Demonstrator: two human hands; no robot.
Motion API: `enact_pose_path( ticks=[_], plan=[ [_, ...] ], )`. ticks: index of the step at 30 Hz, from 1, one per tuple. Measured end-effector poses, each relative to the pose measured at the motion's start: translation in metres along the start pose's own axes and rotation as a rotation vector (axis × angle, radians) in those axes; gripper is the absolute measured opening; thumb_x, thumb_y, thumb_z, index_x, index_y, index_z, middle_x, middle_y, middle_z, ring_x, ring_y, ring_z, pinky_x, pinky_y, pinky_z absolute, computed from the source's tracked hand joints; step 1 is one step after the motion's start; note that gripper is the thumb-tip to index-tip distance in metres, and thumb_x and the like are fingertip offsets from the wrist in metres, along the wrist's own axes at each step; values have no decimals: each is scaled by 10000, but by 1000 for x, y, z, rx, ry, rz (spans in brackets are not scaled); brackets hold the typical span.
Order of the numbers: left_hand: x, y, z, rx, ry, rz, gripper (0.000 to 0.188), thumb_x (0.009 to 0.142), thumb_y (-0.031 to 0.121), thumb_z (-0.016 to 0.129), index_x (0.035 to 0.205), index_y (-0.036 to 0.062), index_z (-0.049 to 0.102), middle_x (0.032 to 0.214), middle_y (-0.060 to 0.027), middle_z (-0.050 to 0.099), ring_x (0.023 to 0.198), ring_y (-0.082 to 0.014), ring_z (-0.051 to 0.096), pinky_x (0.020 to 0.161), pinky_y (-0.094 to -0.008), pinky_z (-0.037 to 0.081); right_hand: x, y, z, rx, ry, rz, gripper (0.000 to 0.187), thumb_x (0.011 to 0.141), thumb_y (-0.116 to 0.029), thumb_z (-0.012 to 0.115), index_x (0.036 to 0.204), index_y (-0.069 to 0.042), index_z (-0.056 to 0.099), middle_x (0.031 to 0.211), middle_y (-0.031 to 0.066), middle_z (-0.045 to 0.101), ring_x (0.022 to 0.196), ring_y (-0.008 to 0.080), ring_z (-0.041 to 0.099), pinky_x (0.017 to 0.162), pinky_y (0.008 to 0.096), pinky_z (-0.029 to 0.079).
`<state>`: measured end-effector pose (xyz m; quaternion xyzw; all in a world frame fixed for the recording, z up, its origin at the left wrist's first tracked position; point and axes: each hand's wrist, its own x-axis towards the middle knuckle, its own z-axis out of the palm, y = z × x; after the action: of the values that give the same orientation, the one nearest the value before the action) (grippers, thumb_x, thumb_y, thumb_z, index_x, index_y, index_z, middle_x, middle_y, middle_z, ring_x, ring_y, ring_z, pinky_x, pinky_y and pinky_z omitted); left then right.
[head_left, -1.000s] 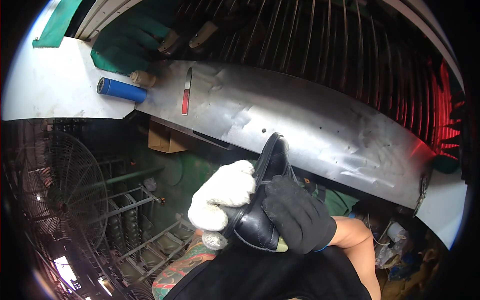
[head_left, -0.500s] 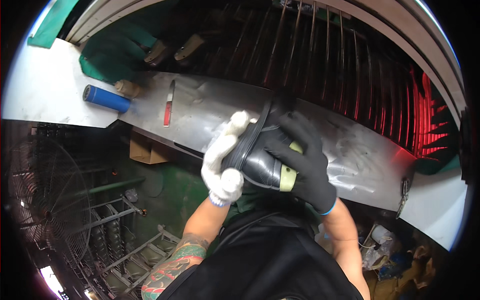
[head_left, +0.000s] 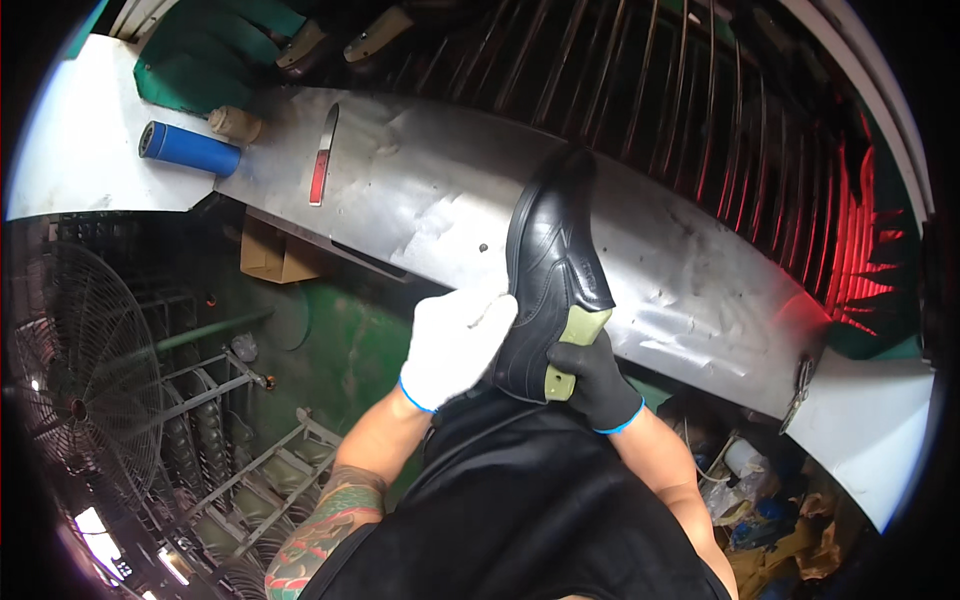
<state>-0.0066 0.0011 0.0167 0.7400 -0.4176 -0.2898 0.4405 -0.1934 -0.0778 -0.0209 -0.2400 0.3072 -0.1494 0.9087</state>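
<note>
A glossy black leather shoe (head_left: pixel 545 255) is held in front of me, toe away and sole side to the left. A pale green shoe last (head_left: pixel 585 325) fills its opening and sticks out at the heel. My right hand (head_left: pixel 595 385), in a black glove, is closed round the last at the heel end, thumb over its side. My left hand (head_left: pixel 455 340), in a white knit glove, is closed with its fingertips against the sole edge. Its other fingers are curled and partly hidden.
Beneath the shoe runs a metal work surface (head_left: pixel 690 330) with a red-handled knife (head_left: pixel 322 165) on it. A blue cylinder (head_left: pixel 190 148) and tan roll (head_left: pixel 235 124) lie at left. Beyond are metal rods (head_left: pixel 670 110), red-lit at right, and lasted shoes (head_left: pixel 378 38). A fan (head_left: pixel 85 370) stands lower left.
The shoe has turned from sideways-tilted to toe pointing away, its upper now showing. My right hand has shifted from spread over the upper to the last. My left hand has closed at the sole edge.
</note>
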Motion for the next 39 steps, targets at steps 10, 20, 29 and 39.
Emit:
enact_pose_path(
  ticks=[10,20,29,39],
  plan=[
    [33,-32,-16,-218,-87,-111,347,978,164,702,1282,4,650,1138,-82,646,1037,-160,574,927,-332,475,6,-14,18,-130,-24,-98,765,977,-409,705,1541,12,405,1430,151,600,1285,276,628,1081,409,527],
    [-46,-21,-34,-1179,117,-377,944,783,61,846,1594,19,364,1530,-160,537,1380,-290,573,1156,-438,484,43,-21,35,-346,51,-84,552,1101,-450,531,1432,-23,418,1210,190,654,997,228,705,757,325,605],
    [-44,-31,-47,-1142,74,-415,872,790,139,854,1543,16,433,1437,-202,596,1264,-412,645,972,-643,604,109,-66,30,-587,-100,23,513,1074,-527,561,852,-71,639,736,64,682,541,144,643,482,256,498],
    [-45,-29,-42,-1055,61,-355,815,797,-40,790,1536,5,449,1393,-115,640,1231,-220,670,1046,-354,561,112,-80,10,-558,-126,140,538,1074,-568,538,881,-79,651,729,32,642,590,122,628,523,242,481]
  ],
)
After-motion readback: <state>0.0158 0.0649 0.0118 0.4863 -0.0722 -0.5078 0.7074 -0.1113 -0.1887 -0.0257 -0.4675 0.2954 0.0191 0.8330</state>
